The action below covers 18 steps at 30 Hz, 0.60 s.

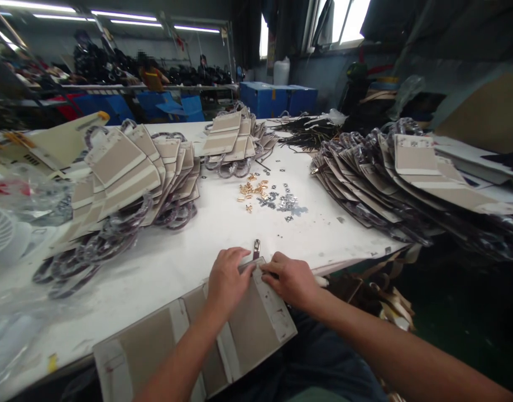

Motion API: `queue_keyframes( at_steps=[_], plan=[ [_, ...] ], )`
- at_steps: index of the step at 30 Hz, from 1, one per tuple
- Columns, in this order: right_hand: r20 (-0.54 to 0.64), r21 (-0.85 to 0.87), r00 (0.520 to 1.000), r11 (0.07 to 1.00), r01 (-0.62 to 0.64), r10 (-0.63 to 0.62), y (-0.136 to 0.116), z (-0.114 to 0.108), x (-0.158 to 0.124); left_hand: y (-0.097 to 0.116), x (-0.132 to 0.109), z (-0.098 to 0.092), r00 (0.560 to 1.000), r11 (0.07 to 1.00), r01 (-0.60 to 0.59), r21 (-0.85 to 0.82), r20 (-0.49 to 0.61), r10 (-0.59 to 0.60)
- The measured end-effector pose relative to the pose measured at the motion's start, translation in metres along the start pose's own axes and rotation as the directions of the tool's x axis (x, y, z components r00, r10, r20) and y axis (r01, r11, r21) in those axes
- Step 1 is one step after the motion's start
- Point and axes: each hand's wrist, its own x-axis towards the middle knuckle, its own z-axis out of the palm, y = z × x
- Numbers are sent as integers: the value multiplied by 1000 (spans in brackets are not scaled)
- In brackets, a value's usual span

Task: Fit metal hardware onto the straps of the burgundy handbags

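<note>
A grey-beige bag panel (250,329) with pale strips across it slants over the table's near edge and my lap. My left hand (229,279) grips its far edge, thumb on the near face. At the corner beside it, my right hand (287,278) has its fingers pinched together against the panel; whatever small piece they may hold is hidden. A shiny metal fitting on a dark strap end (257,247) sticks out past the edge between my hands. Beyond lie gold-coloured metal fittings (250,190) and small silver metal plates (287,202).
Stacked panels with plastic-wrapped handles stand in a left pile (126,167), a middle pile (225,134) and a right pile (365,173). Black straps (306,129) lie at the back. A white fan (0,234) is far left. Blue boxes (264,99) and people are beyond the table.
</note>
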Motion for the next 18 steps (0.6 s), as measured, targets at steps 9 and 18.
queue_keyframes(
  at_steps=[9, 18],
  plan=[
    [-51, 5, 999, 1000, -10, 10, 0, 6, -5, -11, -68, 11, 918, 783, -367, 502, 57, 393],
    [30, -182, 996, 979, 93, -89, -2, 6, -5, -19, -61, 6, 916, 773, -382, 507, 95, 390]
  ],
)
